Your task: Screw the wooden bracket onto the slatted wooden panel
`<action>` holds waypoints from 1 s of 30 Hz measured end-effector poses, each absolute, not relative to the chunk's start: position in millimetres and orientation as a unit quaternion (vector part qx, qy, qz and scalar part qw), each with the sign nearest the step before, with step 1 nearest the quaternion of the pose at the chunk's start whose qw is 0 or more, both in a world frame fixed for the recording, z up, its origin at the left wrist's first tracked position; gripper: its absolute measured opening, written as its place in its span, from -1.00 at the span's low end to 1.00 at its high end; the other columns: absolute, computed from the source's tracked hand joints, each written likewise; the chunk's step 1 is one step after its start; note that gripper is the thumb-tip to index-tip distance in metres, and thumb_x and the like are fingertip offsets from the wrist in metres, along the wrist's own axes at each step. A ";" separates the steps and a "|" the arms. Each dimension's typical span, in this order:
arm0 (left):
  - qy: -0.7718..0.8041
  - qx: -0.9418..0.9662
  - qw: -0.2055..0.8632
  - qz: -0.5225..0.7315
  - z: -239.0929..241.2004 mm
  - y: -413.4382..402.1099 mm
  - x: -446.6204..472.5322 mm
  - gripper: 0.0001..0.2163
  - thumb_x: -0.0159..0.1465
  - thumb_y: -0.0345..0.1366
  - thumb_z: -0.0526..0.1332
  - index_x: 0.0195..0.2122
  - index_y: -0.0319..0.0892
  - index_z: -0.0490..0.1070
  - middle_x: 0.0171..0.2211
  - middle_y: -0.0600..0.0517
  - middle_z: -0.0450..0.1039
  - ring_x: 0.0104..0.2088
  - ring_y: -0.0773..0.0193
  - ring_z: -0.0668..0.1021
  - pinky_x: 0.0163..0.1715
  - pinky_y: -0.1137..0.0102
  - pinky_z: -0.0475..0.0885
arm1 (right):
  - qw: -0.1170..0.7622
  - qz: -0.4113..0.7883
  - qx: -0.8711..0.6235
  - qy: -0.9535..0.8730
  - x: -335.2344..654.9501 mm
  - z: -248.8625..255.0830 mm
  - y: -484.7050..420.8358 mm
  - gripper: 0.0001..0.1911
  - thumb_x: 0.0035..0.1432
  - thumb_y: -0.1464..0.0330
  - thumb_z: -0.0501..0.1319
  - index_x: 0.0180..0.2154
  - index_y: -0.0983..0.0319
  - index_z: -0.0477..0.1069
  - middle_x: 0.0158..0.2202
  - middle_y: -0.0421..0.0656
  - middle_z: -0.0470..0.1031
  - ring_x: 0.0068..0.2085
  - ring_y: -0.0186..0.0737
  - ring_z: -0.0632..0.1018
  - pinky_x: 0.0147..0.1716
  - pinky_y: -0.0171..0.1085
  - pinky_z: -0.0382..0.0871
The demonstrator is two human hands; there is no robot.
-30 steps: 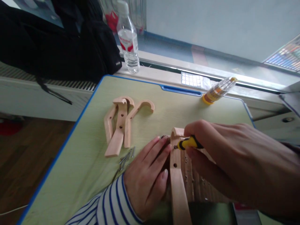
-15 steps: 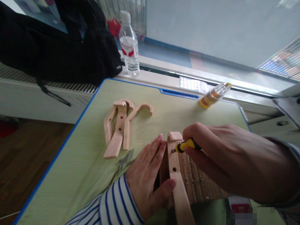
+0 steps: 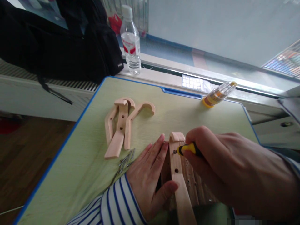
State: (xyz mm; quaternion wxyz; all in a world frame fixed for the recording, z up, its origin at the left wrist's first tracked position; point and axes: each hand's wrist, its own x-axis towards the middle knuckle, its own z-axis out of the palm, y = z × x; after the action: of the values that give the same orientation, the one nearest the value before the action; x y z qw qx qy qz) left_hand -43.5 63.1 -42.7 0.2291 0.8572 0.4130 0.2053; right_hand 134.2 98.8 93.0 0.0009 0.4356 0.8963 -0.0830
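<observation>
My right hand (image 3: pixel 229 165) is closed around a small yellow-and-black screwdriver (image 3: pixel 186 148). Its tip meets a screw in the upper hole of a pale wooden hook (image 3: pixel 178 175); a lower hole in that hook shows bare. The hook lies against a brown wooden block (image 3: pixel 193 187) dotted with small holes. My left hand (image 3: pixel 148 179) rests open, fingers stretched along the block's left side and thumb touching the hook's edge. Several loose screws (image 3: pixel 126 160) lie left of my left hand. Beyond them, 3 similar wooden hooks (image 3: pixel 121 122) lie grouped.
The light green table (image 3: pixel 77 162) has a blue edge and a pen groove (image 3: pixel 181 93). A tilted clear bottle with yellow ends (image 3: pixel 217 94) is at the back right. On the sill stand a water bottle (image 3: pixel 131 47) and a black bag (image 3: pixel 70 56).
The view has shifted slightly. My right hand has turned a little with the screwdriver, still at the screw in the upper hole. My left hand keeps its place against the block.
</observation>
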 end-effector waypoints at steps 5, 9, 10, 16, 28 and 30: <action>0.416 0.857 0.216 0.214 -39.8 62.8 -43.3 -0.30 0.24 0.13 -0.14 0.26 -0.24 -0.21 0.28 -0.17 -0.18 0.24 0.02 0.05 0.14 0.05 0.12 | -0.009 -0.089 0.464 0.882 135.9 89.5 95.3 -0.93 0.13 0.42 0.02 -0.30 0.23 0.12 -0.67 -0.37 0.19 -0.69 -0.44 0.22 -0.70 -0.38 -0.11; 0.421 0.855 0.210 0.218 -37.3 61.8 -41.3 -0.34 0.26 0.02 -0.07 0.27 -0.21 -0.26 0.28 -0.14 -0.16 0.23 0.03 0.07 0.13 0.06 0.12 | -0.009 -0.083 0.479 0.874 137.2 89.6 96.2 -0.94 0.19 0.37 -0.03 -0.30 0.24 0.13 -0.68 -0.36 0.21 -0.69 -0.44 0.24 -0.68 -0.36 -0.10; 0.421 0.854 0.213 0.219 -37.2 61.6 -40.5 -0.35 0.26 -0.02 -0.06 0.27 -0.21 -0.27 0.28 -0.13 -0.16 0.23 0.03 0.07 0.14 0.06 0.11 | -0.004 -0.078 0.480 0.874 138.1 90.8 97.2 -0.91 0.20 0.35 -0.05 -0.30 0.24 0.14 -0.68 -0.36 0.21 -0.70 -0.44 0.24 -0.67 -0.36 -0.10; 0.411 0.858 0.233 0.203 -40.8 61.7 -36.6 -0.35 0.22 -0.12 -0.03 0.26 -0.30 -0.25 0.29 -0.16 -0.23 0.25 0.04 0.00 0.18 0.07 0.02 | 0.066 -0.044 0.466 0.881 144.7 107.5 104.0 -0.81 0.21 0.28 -0.08 -0.30 0.26 0.19 -0.57 -0.24 0.33 -0.61 -0.39 0.27 -0.59 -0.33 -0.05; 0.387 0.859 0.249 0.225 -46.1 63.8 -36.3 -0.40 0.24 -0.07 -0.06 0.24 -0.27 -0.10 0.27 -0.14 -0.12 0.25 -0.01 -0.02 0.17 0.01 0.02 | 0.080 -0.061 0.351 0.931 133.6 115.6 102.2 -0.84 0.20 0.38 -0.09 -0.26 0.29 0.21 -0.44 -0.18 0.35 -0.54 -0.42 0.21 -0.54 -0.32 -0.06; 0.389 0.858 0.248 0.227 -45.7 63.3 -36.5 -0.40 0.24 -0.06 -0.06 0.24 -0.29 -0.09 0.27 -0.15 -0.12 0.25 -0.02 -0.02 0.17 0.00 0.02 | 0.068 -0.054 0.350 0.933 134.8 112.3 100.6 -0.85 0.20 0.37 -0.08 -0.28 0.28 0.20 -0.45 -0.19 0.33 -0.55 -0.42 0.18 -0.54 -0.31 -0.06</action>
State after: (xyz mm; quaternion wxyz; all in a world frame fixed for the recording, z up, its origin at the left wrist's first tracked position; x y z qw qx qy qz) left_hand -36.5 63.3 -45.7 0.2482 0.8580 0.3885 0.2265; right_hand 134.8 100.6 112.3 0.0675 0.3505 0.9326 -0.0543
